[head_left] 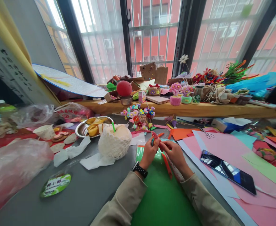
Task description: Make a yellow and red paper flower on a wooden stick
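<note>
Above the far end of the green sheet (163, 201), well in from the table's (86, 201) near edge, the left hand's (150, 152) fingers curl closely around a small coloured piece (154, 137), and the right hand's (175, 153) thumb and forefinger pinch at its side. Such fine work calls for a steady left hold, light right-hand pressure, and the orange strip (167, 165) kept uncreased.
</note>
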